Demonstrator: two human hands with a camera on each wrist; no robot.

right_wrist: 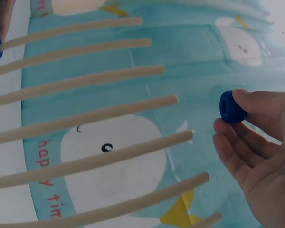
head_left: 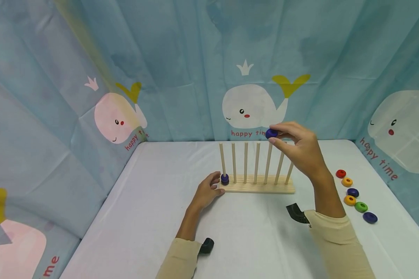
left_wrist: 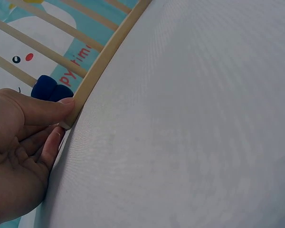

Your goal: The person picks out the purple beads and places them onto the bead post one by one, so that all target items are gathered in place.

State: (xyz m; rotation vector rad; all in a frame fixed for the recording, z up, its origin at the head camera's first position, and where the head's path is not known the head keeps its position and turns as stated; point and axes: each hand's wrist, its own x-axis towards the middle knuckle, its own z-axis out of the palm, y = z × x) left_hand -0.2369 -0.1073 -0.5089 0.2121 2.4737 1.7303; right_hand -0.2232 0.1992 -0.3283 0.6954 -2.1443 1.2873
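Observation:
A wooden peg rack (head_left: 258,188) with several upright pegs stands on the table. Stacked low on its leftmost peg are two blue beads (head_left: 225,179), seen also as beads (left_wrist: 50,89) in the left wrist view. My left hand (head_left: 206,190) grips the left end of the base, thumb on the front edge. Above the peg tops, my right hand (head_left: 300,149) pinches another blue bead (right_wrist: 232,107) between thumb and fingers. Its hole faces the pegs in the right wrist view, and the bead is apart from them there.
Right of the rack, loose beads lie in a rough line: a red bead (head_left: 340,173), orange beads (head_left: 347,181), a green bead (head_left: 361,207) and blue beads (head_left: 370,217). A curtain (head_left: 181,112) printed with whales hangs behind the white table (head_left: 153,201).

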